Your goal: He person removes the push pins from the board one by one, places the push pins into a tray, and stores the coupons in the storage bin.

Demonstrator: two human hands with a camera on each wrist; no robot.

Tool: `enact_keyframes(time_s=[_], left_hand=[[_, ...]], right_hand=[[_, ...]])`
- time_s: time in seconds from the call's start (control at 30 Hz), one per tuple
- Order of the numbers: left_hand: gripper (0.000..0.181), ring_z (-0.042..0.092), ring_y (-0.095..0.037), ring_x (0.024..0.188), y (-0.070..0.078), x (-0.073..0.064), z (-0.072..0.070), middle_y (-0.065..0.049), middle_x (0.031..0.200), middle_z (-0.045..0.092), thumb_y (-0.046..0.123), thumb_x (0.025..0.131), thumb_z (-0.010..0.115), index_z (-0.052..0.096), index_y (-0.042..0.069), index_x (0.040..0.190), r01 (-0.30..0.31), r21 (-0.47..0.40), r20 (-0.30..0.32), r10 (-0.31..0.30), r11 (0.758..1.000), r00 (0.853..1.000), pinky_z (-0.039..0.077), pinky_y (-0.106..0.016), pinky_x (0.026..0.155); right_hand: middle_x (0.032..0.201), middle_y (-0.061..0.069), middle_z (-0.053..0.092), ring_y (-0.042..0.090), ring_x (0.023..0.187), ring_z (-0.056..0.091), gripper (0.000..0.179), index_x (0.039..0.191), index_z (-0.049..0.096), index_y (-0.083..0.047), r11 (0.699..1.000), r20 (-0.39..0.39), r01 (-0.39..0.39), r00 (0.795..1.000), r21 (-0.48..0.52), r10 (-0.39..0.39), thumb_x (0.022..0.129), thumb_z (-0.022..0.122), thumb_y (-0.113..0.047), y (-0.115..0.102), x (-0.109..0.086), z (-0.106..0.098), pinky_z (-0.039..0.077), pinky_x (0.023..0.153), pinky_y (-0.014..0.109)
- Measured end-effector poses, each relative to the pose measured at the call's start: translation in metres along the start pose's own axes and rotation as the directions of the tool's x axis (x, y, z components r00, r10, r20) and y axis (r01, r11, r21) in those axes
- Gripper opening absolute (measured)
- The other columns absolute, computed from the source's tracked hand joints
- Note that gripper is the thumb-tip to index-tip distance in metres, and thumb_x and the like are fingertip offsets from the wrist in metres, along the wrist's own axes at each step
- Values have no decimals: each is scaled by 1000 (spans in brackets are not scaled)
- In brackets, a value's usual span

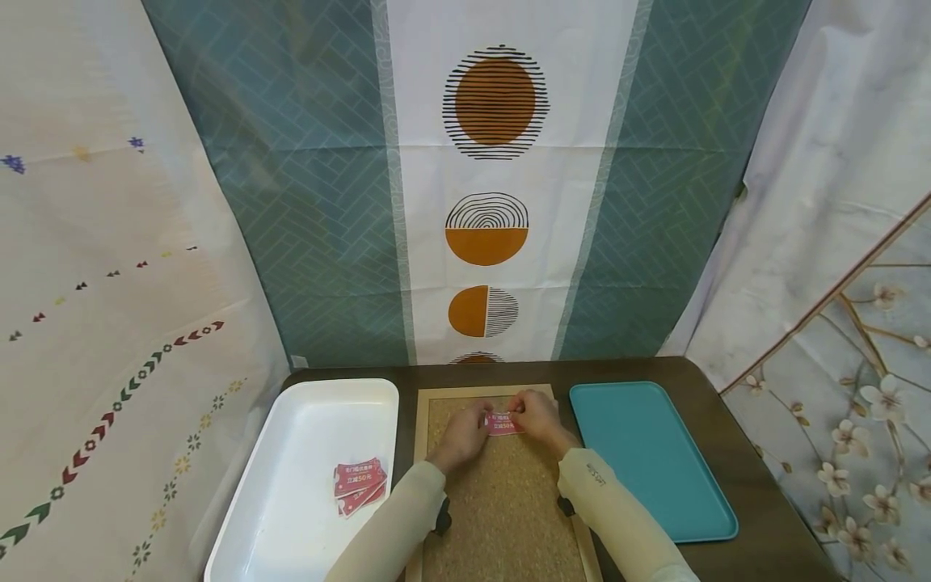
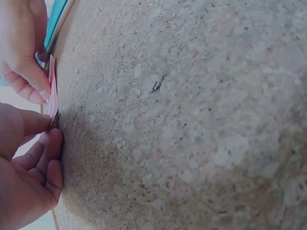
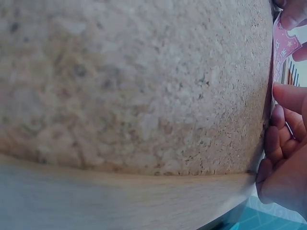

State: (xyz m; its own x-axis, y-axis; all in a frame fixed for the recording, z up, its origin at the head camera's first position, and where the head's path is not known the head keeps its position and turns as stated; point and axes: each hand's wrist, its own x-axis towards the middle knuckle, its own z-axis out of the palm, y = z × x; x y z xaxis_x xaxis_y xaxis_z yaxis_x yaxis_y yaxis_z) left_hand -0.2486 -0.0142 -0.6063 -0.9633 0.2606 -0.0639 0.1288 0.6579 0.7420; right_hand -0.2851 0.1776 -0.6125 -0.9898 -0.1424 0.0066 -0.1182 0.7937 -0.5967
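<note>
Near the far end of a wood-framed cork board, both hands hold a small red coupon with white print. The left hand pinches its left end between thumb and fingers, while the right hand pinches the right end. In the left wrist view the coupon appears nearly edge-on, close against the cork, its ends partly covered by fingertips. From the right wrist, the pink face of the coupon shows between the left hand and the right hand.
Left of the board is a white tray, with several red coupons overlapping in it. A teal tray lies on the right of the dark table. Patterned curtains hang behind and at both sides.
</note>
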Motion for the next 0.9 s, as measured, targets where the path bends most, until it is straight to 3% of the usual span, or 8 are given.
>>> enact_keyframes(time_s=[0.27,0.57,0.9], left_hand=[[33,63,-19,94,1,2,0,-12,123,70,10,104,66,61,8,137,2,-2,3,-2,1000,1000,60,-42,86],[33,60,-18,89,-2,2,2,-4,111,69,11,104,68,62,11,136,15,-14,6,-14,1000,1000,57,-36,80],[34,61,-17,88,-1,1,1,-7,114,69,10,104,67,61,9,137,5,-34,-3,-5,999,1000,57,-35,77]], right_hand=[[83,-3,69,18,84,60,8,89,73,-15,1000,-8,-13,1000,23,14,92,79,-10,0,1,1,33,91,52],[83,-5,69,16,83,60,8,89,73,-16,1000,-6,-18,1000,15,18,91,78,-10,4,1,3,33,89,51],[84,-4,69,17,84,60,7,91,73,-15,999,-11,-26,1000,35,27,93,78,-12,1,-1,3,34,90,53]])
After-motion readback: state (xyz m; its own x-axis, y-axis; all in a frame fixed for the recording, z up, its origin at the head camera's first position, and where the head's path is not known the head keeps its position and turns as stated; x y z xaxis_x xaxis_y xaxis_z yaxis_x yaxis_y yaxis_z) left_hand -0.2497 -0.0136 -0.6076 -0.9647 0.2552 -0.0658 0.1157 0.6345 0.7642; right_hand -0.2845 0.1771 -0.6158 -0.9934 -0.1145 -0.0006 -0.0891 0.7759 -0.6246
